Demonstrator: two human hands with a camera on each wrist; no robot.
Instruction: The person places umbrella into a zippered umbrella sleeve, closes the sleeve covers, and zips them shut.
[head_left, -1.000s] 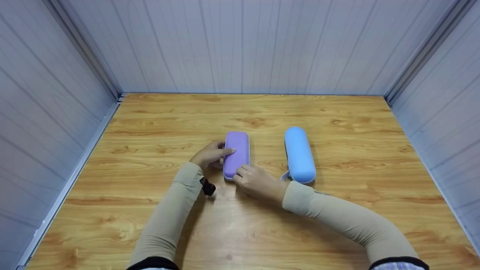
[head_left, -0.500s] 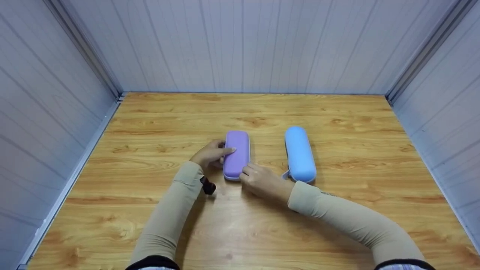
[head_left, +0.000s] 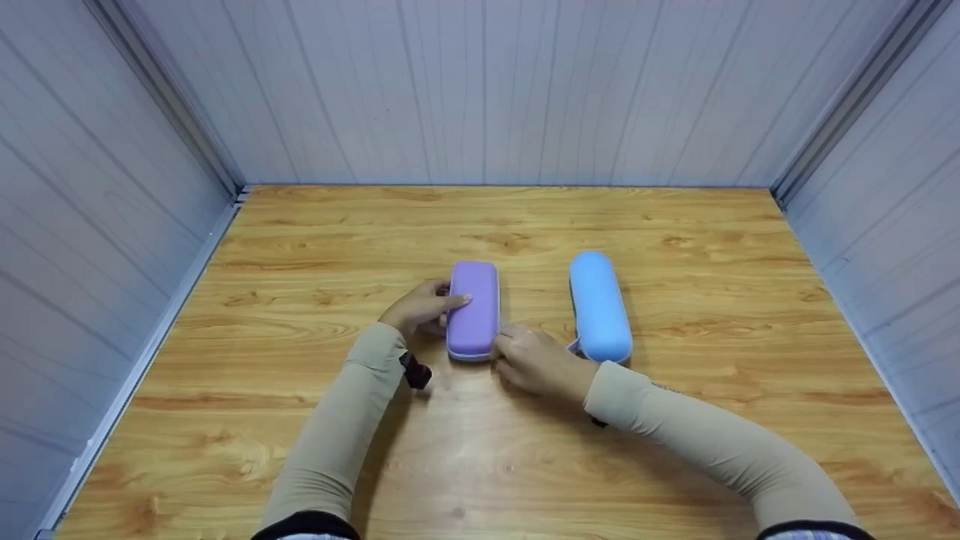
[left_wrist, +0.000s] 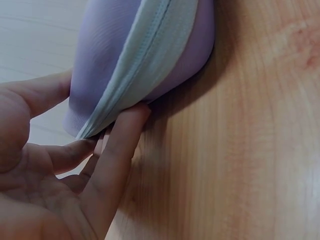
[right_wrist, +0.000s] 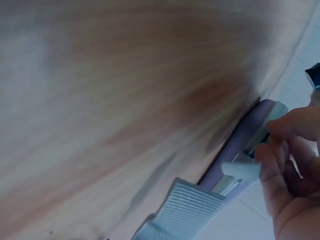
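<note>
A purple zip case point(head_left: 473, 311) lies on the wooden table, its light grey zipper band point(left_wrist: 145, 55) showing along the side in the left wrist view. My left hand point(head_left: 421, 308) holds the case's left side, thumb on the top and fingers at the lower edge. At the near right corner is my right hand point(head_left: 534, 361). In the right wrist view its thumb and finger pinch a pale zipper pull point(right_wrist: 241, 170) at the band. To the right lies a blue case point(head_left: 602, 311) with a small strap at its near end.
A ribbed grey strip point(right_wrist: 187, 210) stands out near the purple case in the right wrist view; which case it belongs to I cannot tell. White panel walls point(head_left: 480, 97) border the table point(head_left: 337, 232) at the back and both sides.
My right hand has moved rightward from the purple case's near end round to its near right corner. The left hand and both cases have stayed in place.
</note>
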